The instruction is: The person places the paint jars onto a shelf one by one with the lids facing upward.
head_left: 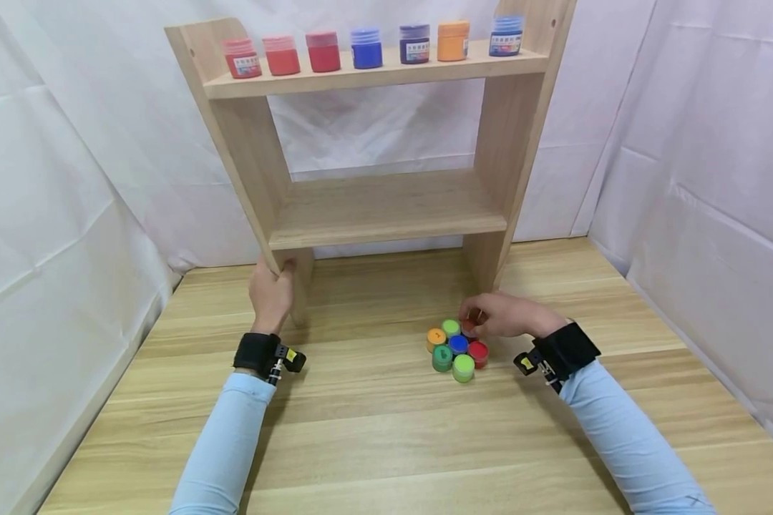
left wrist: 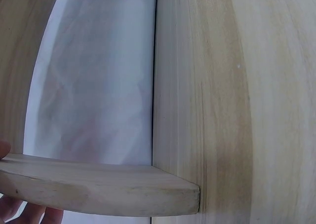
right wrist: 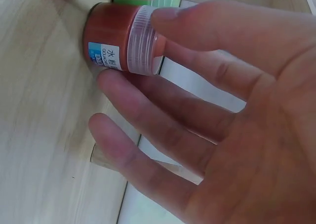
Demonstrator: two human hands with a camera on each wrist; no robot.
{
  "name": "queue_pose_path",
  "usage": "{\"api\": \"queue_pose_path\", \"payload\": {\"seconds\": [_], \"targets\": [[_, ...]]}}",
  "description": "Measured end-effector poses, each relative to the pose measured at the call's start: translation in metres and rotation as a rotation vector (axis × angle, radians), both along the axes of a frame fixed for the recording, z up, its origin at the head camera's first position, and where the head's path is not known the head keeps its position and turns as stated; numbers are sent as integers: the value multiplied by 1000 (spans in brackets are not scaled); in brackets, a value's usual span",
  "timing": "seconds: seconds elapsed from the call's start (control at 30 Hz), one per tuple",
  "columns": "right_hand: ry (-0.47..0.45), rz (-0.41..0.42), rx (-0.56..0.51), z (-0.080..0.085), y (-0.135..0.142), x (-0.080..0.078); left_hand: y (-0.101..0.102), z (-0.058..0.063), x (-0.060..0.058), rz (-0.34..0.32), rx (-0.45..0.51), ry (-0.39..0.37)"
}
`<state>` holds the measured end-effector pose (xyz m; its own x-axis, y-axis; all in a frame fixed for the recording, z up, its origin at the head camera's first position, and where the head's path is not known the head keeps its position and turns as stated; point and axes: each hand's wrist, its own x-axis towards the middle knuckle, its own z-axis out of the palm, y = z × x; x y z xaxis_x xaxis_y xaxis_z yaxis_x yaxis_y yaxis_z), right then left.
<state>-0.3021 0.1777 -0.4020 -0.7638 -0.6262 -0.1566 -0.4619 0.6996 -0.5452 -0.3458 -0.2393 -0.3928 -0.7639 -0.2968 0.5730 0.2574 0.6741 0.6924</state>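
Observation:
My left hand (head_left: 272, 293) grips the left side panel of a wooden shelf (head_left: 386, 232) near its foot. In the left wrist view the thumb is on one face of the panel (left wrist: 98, 187), and the fingers (left wrist: 32, 213) are on the other. With my right hand (head_left: 505, 315) I hold a reddish-brown paint jar (right wrist: 109, 36) by its clear ribbed lid, thumb on one side and fingers on the other. That jar is at the back of a cluster of small paint jars, among them a blue one (head_left: 458, 345), a red one (head_left: 479, 352) and a dark green one (head_left: 442, 357).
A row of paint jars, including an orange one (head_left: 453, 41) and a red one (head_left: 323, 51), stands on the top board (head_left: 373, 77). White cloth (head_left: 708, 143) hangs behind and at both sides of the wood-grain table (head_left: 373, 436).

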Motion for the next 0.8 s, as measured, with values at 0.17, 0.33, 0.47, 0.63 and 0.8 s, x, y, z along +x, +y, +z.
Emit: {"api": "queue_pose_path", "payload": {"seconds": [0.17, 0.33, 0.47, 0.63, 0.8], "targets": [[88, -2, 10, -2, -2, -1, 0, 1, 0, -2, 6, 1], [131, -10, 17, -7, -3, -4, 1, 0, 1, -4, 15, -6], [149, -22, 18, -14, -3, -8, 1, -1, 1, 0, 3, 2], [168, -23, 14, -17, -3, -10, 1, 0, 2, 4, -5, -3], [157, -24, 8, -12, -1, -7, 1, 1, 2, -2, -6, -4]]}}
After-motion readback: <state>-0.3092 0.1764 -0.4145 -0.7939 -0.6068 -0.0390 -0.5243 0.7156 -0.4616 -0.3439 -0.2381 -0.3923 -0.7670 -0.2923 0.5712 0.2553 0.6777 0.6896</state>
